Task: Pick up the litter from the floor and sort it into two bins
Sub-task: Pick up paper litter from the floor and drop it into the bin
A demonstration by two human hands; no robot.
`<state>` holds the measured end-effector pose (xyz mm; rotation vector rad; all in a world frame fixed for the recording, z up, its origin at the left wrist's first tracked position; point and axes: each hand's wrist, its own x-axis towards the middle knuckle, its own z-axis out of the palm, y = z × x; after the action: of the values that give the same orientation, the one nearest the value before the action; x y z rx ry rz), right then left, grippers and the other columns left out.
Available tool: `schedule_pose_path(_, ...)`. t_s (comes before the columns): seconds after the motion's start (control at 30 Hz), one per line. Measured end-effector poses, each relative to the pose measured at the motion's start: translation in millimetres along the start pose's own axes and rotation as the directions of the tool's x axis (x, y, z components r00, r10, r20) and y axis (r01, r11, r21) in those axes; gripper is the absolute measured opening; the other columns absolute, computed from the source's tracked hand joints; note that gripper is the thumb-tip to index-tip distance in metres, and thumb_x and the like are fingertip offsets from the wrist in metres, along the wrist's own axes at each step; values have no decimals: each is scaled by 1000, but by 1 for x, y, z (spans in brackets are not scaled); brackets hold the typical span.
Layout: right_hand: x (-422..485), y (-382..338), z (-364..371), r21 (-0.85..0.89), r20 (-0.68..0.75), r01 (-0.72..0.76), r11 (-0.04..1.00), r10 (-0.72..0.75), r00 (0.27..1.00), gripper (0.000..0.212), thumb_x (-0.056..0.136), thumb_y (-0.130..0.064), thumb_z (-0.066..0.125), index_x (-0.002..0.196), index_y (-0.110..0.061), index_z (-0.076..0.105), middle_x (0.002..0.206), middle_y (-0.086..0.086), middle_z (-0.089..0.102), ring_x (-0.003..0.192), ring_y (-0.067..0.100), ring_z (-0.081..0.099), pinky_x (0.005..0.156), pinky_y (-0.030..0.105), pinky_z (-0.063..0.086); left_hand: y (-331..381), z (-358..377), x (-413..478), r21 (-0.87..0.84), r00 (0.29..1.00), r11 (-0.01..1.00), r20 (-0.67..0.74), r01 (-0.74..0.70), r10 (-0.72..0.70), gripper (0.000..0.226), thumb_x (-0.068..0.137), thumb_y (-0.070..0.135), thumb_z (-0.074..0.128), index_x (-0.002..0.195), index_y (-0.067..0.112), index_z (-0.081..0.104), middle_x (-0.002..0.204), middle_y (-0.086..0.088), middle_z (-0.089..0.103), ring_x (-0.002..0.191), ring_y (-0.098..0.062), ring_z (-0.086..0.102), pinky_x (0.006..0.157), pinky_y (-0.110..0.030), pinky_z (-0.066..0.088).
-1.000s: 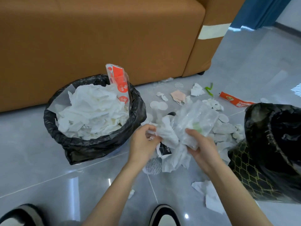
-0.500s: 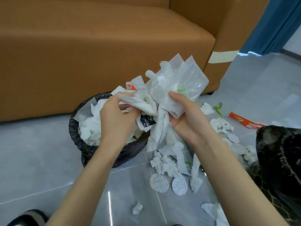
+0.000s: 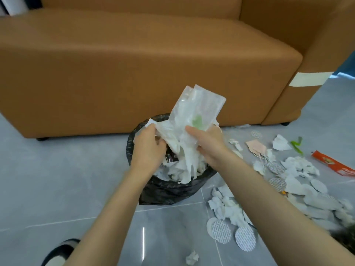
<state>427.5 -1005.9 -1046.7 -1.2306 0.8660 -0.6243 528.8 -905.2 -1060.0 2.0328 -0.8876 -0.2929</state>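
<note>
Litter, near floor: crumpled tissue scrap [image 3: 192,257] lying alone; round patterned pads [image 3: 221,230] and torn tissue pile [image 3: 228,206] just right of it.
Second bin: only a dark blurred edge [image 3: 343,240] at near right; cannot tell more.
Left hand [image 3: 148,150]: fingers curled round the left side of the bundle, clamped on tissue.
Right hand [image 3: 209,144]: thumb and fingers closed on the right side of the same bundle.
Bundle [image 3: 188,131]: white tissue wadded with a clear plastic bag, green smear inside; held over the black-lined bin [image 3: 172,191], strips dangling into it.
Bin fill: heaped with tissue near the rim.
Risk, spill: loose strips likely to slide over the rim on release, given the full bin.
Risk, sorting: plastic bag tangled in tissue; dropping both together would probably put two kinds in one bin.
Far litter: pink face mask [image 3: 256,147], green scrap [image 3: 296,146], orange wrapper [image 3: 334,165] at far right.
Writing: print on the orange wrapper too blurred to read; nothing else legible.
Backdrop: brown sofa [image 3: 134,64] behind the bin, pale tape strip [image 3: 307,81] on its right arm.
</note>
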Motion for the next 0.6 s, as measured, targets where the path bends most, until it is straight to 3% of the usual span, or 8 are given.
schedule_pose_path(0.07, 5, 10, 2, -390, -30, 174, 904, -201, 979, 40, 87, -12, 62, 126, -16, 51, 113, 0, 63, 101, 20, 61, 78, 33, 51, -11, 2, -3, 93, 997, 996, 72, -3, -4, 24, 94, 6, 45, 115, 11, 54, 93, -9, 64, 71, -14, 55, 62, -32, 45)
schedule_pose_path(0.17, 16, 24, 6, -678, 80, 266, 685, -291, 953, 65, 83, -12, 60, 140, -19, 29, 105, 2, 60, 90, 23, 60, 74, 39, 53, -19, 3, -11, 120, 993, 991, 105, -58, 45, 37, 93, 1, 40, 124, 19, 49, 80, 0, 56, 69, -13, 52, 53, -20, 35)
schedule_pose_path(0.23, 24, 31, 8, -757, 128, 245, 606, -229, 965, 69, 82, -11, 59, 141, -20, 26, 100, 6, 61, 87, 25, 61, 75, 43, 54, -22, 3, -12, 115, 992, 990, 105, -77, 65, 44, 91, 0, 37, 129, 22, 46, 119, -4, 54, 112, -22, 52, 74, -17, 38)
schedule_pose_path(0.27, 27, 33, 10, -784, 147, 228, 578, -184, 972, 62, 82, -11, 59, 137, -18, 32, 103, 6, 60, 92, 26, 59, 79, 44, 52, -23, 3, -12, 116, 993, 991, 105, -62, 50, 49, 92, 1, 36, 136, 22, 40, 145, -8, 37, 135, -25, 33, 89, -22, 38)
schedule_pose_path(0.3, 30, 34, 12, -806, 174, 223, 548, -141, 975, 55, 82, -10, 60, 132, -15, 36, 107, 7, 58, 97, 26, 57, 84, 42, 50, -22, 2, -12, 116, 994, 993, 105, -36, 24, 53, 93, 2, 36, 142, 22, 31, 156, -9, 16, 144, -24, 17, 101, -30, 36)
schedule_pose_path(0.37, 35, 36, 18, -854, 228, 220, 471, -41, 973, 44, 84, -11, 61, 122, -10, 40, 107, 7, 53, 97, 22, 50, 82, 36, 46, -21, -1, -13, 104, 995, 994, 97, -21, 11, 58, 95, 4, 34, 148, 22, 19, 159, -8, -3, 146, -24, 10, 110, -35, 30)
schedule_pose_path(0.5, 42, 48, 32, -904, 280, 238, 354, 72, 957, 28, 87, -13, 59, 112, -6, 47, 111, 12, 57, 98, 27, 52, 79, 34, 45, -21, 1, -14, 92, 985, 989, 142, -115, 101, 59, 98, 3, 29, 151, 22, 11, 159, 4, -5, 146, -10, -5, 104, -14, 11)
schedule_pose_path(0.6, 46, 57, 34, -920, 284, 245, 307, 90, 954, 18, 91, -9, 52, 108, -3, 54, 113, 15, 59, 104, 30, 56, 73, 29, 38, -26, 7, -8, 113, 966, 989, 249, -97, 67, 63, 96, -1, 28, 151, 20, 6, 159, 5, -5, 146, -11, -8, 113, -25, 11)
